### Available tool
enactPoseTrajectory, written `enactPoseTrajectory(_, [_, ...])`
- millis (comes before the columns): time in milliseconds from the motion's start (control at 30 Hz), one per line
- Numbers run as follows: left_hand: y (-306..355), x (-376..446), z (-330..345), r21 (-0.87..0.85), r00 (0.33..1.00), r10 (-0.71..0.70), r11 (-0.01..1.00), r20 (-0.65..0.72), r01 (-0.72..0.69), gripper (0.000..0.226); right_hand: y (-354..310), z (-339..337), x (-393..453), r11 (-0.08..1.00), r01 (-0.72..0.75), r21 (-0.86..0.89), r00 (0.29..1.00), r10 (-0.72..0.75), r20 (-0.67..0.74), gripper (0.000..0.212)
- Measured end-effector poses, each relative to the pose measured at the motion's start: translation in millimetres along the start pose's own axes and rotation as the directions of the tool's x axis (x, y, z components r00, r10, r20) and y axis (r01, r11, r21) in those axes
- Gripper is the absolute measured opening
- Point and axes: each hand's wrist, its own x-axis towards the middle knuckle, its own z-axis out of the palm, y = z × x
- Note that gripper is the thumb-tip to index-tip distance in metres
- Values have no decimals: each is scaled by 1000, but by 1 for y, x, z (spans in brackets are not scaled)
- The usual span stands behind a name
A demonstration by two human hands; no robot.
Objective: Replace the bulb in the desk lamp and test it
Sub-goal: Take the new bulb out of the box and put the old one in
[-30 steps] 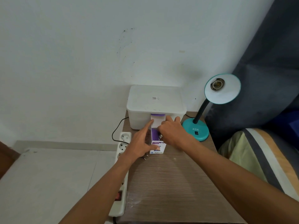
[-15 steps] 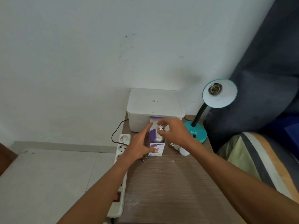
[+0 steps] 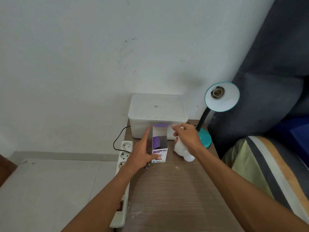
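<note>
Wooden desk (image 3: 175, 190) against white wall | our left hand (image 3: 142, 154) steadied open bulb box (image 3: 159, 148) | right hand (image 3: 187, 137) gripped new bulb (image 3: 181, 147) just beside box | empty lamp socket (image 3: 217, 92) lay up-right, nearer right hand

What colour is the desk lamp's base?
Teal, or turquoise: the lamp's base matches its shade's rim. The head view shows it.

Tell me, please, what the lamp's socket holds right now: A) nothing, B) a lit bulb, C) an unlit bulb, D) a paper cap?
A: the socket inside the lamp shade shows as a bare metal ring with no bulb, while the right hand holds a white bulb down by the open box.
</note>
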Motion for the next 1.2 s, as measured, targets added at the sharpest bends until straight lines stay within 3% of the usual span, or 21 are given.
enactPoseTrajectory(233, [-1,2,-1,-13,999,51,999,8,-51,107,12,11,-1,990,-52,133,984,28,178,32])
enactPoseTrajectory(533, [-3,4,0,31,999,38,999,-9,-38,96,29,11,-4,983,154,99,972,-168,163,12])
enactPoseTrajectory(700, [-2,2,-1,25,1000,19,1000,-21,-18,95,36,11,-9,972,233,-17,960,-227,166,15])
enactPoseTrajectory(967, [-2,1,-1,18,1000,26,1000,-7,-26,92,46,8,-16,963,256,-79,954,-239,179,27])
enactPoseTrajectory(1200, [-2,1,1,38,999,52,998,3,-52,91,56,12,-16,961,251,-112,960,-233,159,22])
